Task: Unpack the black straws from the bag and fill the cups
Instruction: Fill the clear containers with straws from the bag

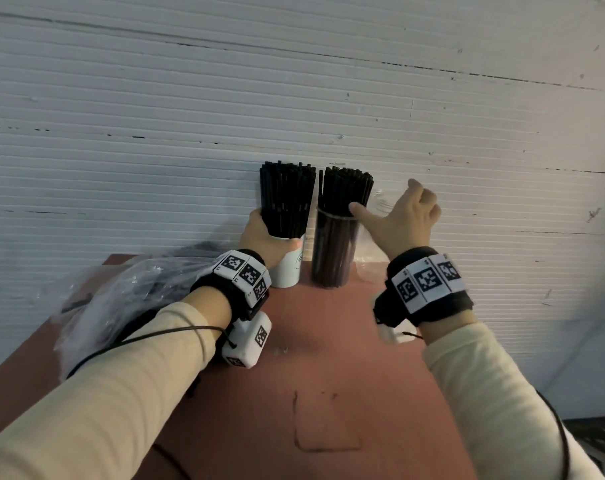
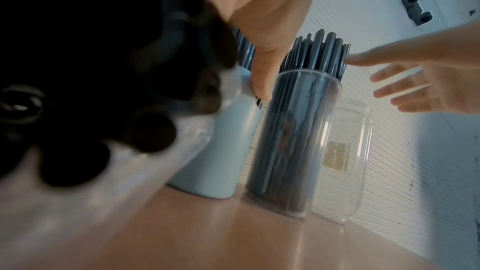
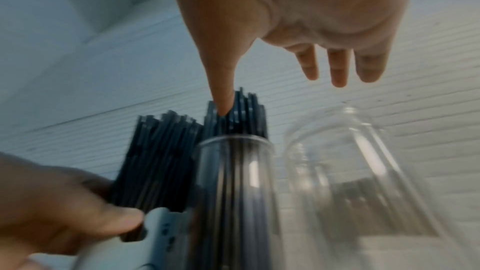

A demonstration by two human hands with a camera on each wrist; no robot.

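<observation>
Left hand (image 1: 264,239) fingers wrapped around the black straws (image 1: 286,200) in the white paper cup (image 1: 286,266), bench far edge. Right hand (image 1: 403,216) spread, thumb touching straws in the clear cylinder cup (image 1: 332,251). Crinkled plastic bag (image 1: 127,292) at left edge.

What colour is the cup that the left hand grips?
White, with a small dark marking on its side; the cup under the left hand shows best in the head view.

Black straws (image 1: 286,199) packed upright in a white paper cup (image 1: 287,263); a second bundle (image 1: 344,190) upright in a clear plastic cup (image 1: 332,251) just beside it. Further right, a clear jar (image 2: 342,159), seemingly without straws. At the left, crumpled clear bag (image 1: 121,299) with dark contents, probably more straws.
</observation>
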